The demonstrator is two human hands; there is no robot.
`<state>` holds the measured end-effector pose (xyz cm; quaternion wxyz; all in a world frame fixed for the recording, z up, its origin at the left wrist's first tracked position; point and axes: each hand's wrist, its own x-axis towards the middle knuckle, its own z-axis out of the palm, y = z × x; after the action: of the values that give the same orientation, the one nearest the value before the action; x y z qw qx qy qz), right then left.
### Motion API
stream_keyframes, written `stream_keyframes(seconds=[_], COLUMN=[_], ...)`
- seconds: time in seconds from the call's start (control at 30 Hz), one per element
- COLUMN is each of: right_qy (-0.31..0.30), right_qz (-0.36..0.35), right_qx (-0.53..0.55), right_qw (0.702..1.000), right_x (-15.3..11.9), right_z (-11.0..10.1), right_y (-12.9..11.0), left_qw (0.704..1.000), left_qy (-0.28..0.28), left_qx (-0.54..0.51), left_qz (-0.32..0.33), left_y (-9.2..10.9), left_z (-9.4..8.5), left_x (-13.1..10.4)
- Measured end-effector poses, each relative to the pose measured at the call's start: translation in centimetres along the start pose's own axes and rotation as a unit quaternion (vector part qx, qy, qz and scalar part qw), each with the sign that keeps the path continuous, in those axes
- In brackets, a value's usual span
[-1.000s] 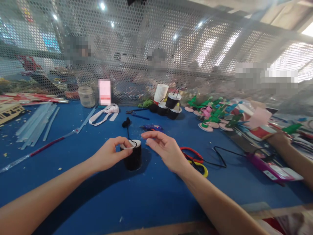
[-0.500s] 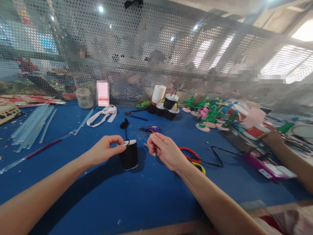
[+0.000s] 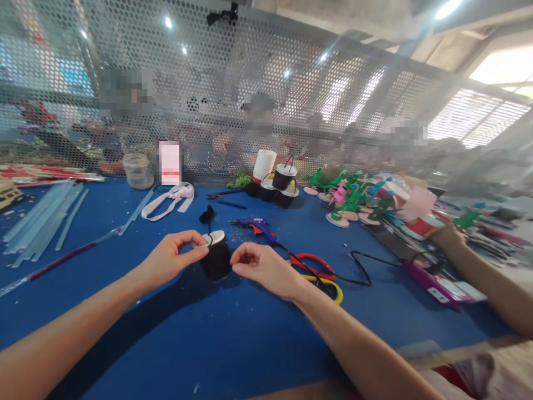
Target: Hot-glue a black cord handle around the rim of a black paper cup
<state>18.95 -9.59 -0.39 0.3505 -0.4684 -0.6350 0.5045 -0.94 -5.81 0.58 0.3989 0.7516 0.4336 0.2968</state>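
A small paper cup point(image 3: 215, 260) with a black-wrapped side and a white rim stands slightly tilted over the blue table point(image 3: 233, 344). My left hand point(image 3: 172, 258) pinches its rim at the left, thumb outside. From the rim rises a black cord point(image 3: 209, 225) that ends in a black yarn clump point(image 3: 206, 214) behind the cup. My right hand point(image 3: 266, 269) has its fingertips pressed together at the cup's right side; whether they touch it or hold something small is hard to make out. A blue glue gun point(image 3: 259, 226) lies just beyond.
Scissors point(image 3: 316, 266) with red and yellow handles lie right of my right hand. Behind are pliers point(image 3: 227, 194), black cups point(image 3: 285, 176) and white ribbon point(image 3: 166, 203). Glue sticks point(image 3: 45, 216) lie left. Green figures point(image 3: 350, 203), a purple power strip point(image 3: 433, 283) and another person's arm point(image 3: 478, 272) are right.
My right hand has moved left and down to the cup's side, uncovering the glue gun. My left hand still holds the rim, and the cup is tilted more. The view has shifted slightly.
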Motion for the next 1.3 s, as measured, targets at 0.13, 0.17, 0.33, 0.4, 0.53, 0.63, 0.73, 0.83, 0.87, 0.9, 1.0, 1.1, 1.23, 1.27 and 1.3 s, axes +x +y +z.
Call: stream_keyframes(seconds=[0.13,0.17,0.33,0.4,0.53,0.63,0.73,0.83,0.87,0.9,1.0,1.1,1.23,1.27,1.3], right_qy=[0.022,0.046,0.073,0.063,0.078,0.115,0.174,0.202,0.204,0.207,0.213,0.213,0.23,0.239,0.246], right_qz=[0.007,0.0,-0.006,0.004,0.002,0.006,0.037,0.084,0.103,0.122,0.159,0.165,0.149,0.141,0.132], right_qx=[-0.116,-0.125,-0.108,-0.112,-0.18,-0.295,-0.388,-0.425,-0.433,-0.437,-0.43,-0.399,-0.324,-0.298,-0.267], right_qw=[0.993,0.991,0.991,0.992,0.981,0.949,0.904,0.878,0.872,0.867,0.863,0.876,0.905,0.914,0.922], right_x=[0.4,0.5,1.1,1.0,1.1,1.5,2.4,3.8,4.3,4.8,5.9,6.1,5.7,5.7,5.7], right_z=[-0.8,-1.1,-1.9,-1.8,-1.8,-2.4,-3.4,-4.0,-4.1,-4.1,-4.3,-4.7,-5.7,-6.0,-6.4], right_y=[0.2,0.3,0.9,0.9,0.6,0.4,0.4,0.8,1.0,1.2,1.8,2.1,2.4,2.4,2.4], left_qw=[0.995,0.993,0.981,0.976,0.952,0.935,0.919,0.898,0.89,0.883,0.869,0.869,0.876,0.879,0.882], left_qy=[0.026,0.024,0.012,0.011,0.016,0.025,0.034,0.056,0.061,0.065,0.061,0.05,0.083,0.099,0.118], left_qx=[0.07,0.089,0.141,0.161,0.219,0.25,0.276,0.307,0.319,0.332,0.356,0.35,0.304,0.288,0.27], left_qz=[0.063,0.078,0.13,0.146,0.211,0.251,0.281,0.311,0.319,0.325,0.338,0.346,0.364,0.367,0.367], left_y=[-0.4,-0.5,-0.7,-0.6,-0.2,-0.2,-0.6,-1.1,-1.2,-1.3,-1.2,-0.8,-0.2,-0.1,0.1], left_z=[0.2,0.2,0.5,0.5,0.9,1.4,1.6,1.6,1.6,1.5,1.2,0.8,-0.1,-0.2,-0.4], left_x=[0.0,-0.1,-0.3,-0.3,-0.5,-0.7,-0.7,-0.7,-0.7,-0.7,-0.8,-0.9,-1.2,-1.3,-1.4])
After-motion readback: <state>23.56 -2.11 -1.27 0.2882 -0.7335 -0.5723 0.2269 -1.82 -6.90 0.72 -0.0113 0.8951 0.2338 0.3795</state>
